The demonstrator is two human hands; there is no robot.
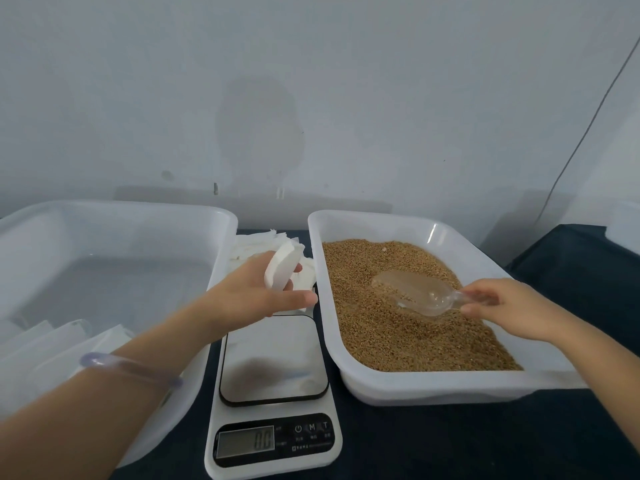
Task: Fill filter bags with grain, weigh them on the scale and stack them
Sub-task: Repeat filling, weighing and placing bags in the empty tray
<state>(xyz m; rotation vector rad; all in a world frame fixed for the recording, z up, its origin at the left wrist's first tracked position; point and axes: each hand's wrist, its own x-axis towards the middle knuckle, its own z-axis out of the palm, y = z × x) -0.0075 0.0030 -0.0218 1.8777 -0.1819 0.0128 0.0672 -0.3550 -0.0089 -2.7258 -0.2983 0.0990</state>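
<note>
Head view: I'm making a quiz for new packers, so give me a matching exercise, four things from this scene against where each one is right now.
Things
1. small white filter bag
2. clear plastic scoop
3. white digital scale with a steel platform
4. large translucent plastic tub

Places
A. lying on the brown grain, handle pinched by the right hand
B. farthest left, flat white bags in its near corner
C. held up by the left hand
D. in the middle, nothing on it, display at zero

Pairs: 1-C, 2-A, 3-D, 4-B
</note>
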